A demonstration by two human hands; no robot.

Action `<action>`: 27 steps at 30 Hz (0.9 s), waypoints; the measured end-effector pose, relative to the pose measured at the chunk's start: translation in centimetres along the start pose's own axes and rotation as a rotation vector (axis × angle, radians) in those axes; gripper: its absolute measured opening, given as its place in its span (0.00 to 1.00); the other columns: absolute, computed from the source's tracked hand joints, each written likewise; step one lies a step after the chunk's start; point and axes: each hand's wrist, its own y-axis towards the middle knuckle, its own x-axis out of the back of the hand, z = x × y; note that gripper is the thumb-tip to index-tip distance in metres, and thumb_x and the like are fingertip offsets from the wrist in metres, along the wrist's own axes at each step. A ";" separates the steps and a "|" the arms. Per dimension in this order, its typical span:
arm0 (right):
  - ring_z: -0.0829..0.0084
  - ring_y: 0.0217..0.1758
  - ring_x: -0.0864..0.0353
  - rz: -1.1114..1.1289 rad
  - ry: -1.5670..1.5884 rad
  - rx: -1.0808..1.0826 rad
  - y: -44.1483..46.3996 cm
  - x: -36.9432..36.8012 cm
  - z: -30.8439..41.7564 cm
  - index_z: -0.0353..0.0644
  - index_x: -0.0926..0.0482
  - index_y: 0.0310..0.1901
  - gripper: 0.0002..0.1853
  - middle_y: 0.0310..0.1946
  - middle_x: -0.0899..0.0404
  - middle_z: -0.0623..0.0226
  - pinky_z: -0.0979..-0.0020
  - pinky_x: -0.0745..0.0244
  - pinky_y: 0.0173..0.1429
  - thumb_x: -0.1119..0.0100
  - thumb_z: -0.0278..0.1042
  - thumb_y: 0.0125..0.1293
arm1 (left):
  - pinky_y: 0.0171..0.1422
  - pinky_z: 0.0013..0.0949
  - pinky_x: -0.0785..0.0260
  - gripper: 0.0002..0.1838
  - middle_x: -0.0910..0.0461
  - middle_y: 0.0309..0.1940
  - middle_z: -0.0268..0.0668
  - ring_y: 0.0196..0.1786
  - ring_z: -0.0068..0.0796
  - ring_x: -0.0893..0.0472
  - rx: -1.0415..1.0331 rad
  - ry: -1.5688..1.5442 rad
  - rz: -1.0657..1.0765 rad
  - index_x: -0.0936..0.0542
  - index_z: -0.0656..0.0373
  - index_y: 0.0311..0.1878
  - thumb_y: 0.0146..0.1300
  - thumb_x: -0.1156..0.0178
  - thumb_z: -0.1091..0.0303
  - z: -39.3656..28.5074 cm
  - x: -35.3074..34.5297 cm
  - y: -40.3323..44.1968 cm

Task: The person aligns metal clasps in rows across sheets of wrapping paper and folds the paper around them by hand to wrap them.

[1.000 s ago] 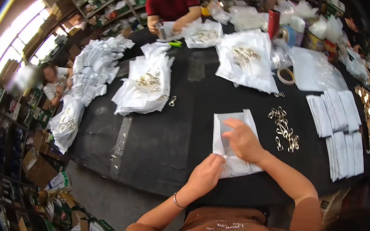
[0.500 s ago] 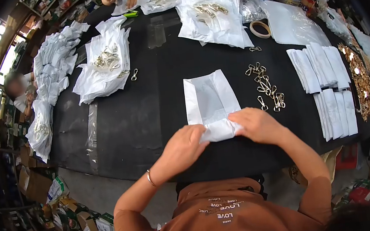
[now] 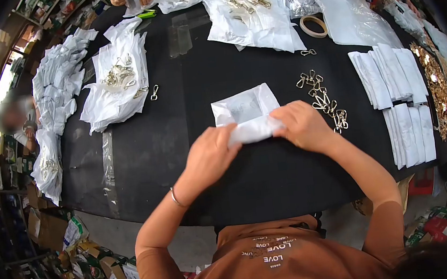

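Got a part-folded white sheet point(image 3: 239, 108) on the black tabletop point(image 3: 154, 151), just left of the pile of metal snap hooks point(image 3: 320, 100). Keeping 2 hands apart here: left hand point(image 3: 209, 152) and right hand point(image 3: 304, 126) clamped on opposite ends of the sheet's folded near edge. Can also spot 2 rows of folded white sheets point(image 3: 401, 82) right of that pile, plus 1 tape roll point(image 3: 315, 35) beyond it.

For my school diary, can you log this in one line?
white sheet: near edge folded over | left hand: holds its left side | right hand: holds its right side | metal clasps: right of sheet
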 end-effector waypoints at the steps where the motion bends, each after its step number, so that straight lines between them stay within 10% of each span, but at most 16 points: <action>1: 0.60 0.37 0.18 0.053 0.010 -0.041 0.2 -0.1 -0.5 0.42 0.17 0.46 0.13 0.38 0.16 0.63 0.64 0.23 0.46 0.36 0.44 0.74 | 0.47 0.43 0.24 0.14 0.18 0.41 0.42 0.39 0.44 0.17 0.090 -0.013 0.061 0.17 0.58 0.55 0.70 0.33 0.64 0.4 0.2 0.5; 3: 0.61 0.42 0.17 0.401 0.101 -0.328 3.8 0.1 -2.0 0.43 0.18 0.46 0.15 0.43 0.15 0.62 0.63 0.23 0.50 0.35 0.47 0.74 | 0.46 0.41 0.23 0.14 0.19 0.40 0.42 0.38 0.42 0.18 0.067 -0.145 -0.002 0.16 0.57 0.54 0.69 0.32 0.65 3.7 -0.4 3.6; 6: 0.61 0.45 0.18 0.200 0.167 -0.364 5.3 -3.0 -4.8 0.42 0.18 0.43 0.21 0.46 0.16 0.60 0.61 0.24 0.55 0.33 0.55 0.72 | 0.47 0.34 0.24 0.12 0.18 0.39 0.38 0.36 0.34 0.19 0.095 -0.122 0.029 0.16 0.60 0.51 0.68 0.31 0.68 5.9 -0.4 6.0; 11: 0.59 0.49 0.17 0.543 0.120 -0.408 6.7 -1.4 -4.8 0.40 0.17 0.46 0.36 0.45 0.17 0.60 0.59 0.29 0.62 0.28 0.72 0.60 | 0.47 0.31 0.26 0.12 0.19 0.39 0.36 0.37 0.28 0.22 0.351 -0.154 0.367 0.17 0.62 0.49 0.66 0.29 0.68 3.6 2.1 8.4; 18: 0.53 0.42 0.13 0.475 0.434 -0.295 6.4 0.5 -2.7 0.40 0.21 0.50 0.26 0.40 0.12 0.57 0.58 0.21 0.48 0.21 0.46 0.57 | 0.45 0.31 0.26 0.12 0.17 0.38 0.36 0.37 0.27 0.21 0.150 -0.532 0.256 0.20 0.60 0.42 0.59 0.26 0.72 4.5 0.4 5.6; 27: 0.54 0.44 0.12 0.482 0.224 -0.222 4.3 3.6 2.3 0.44 0.17 0.47 0.13 0.42 0.12 0.61 0.55 0.20 0.48 0.30 0.38 0.64 | 0.48 0.28 0.25 0.13 0.15 0.40 0.37 0.39 0.27 0.18 0.171 -0.520 0.109 0.18 0.62 0.47 0.59 0.30 0.78 -1.3 1.7 2.3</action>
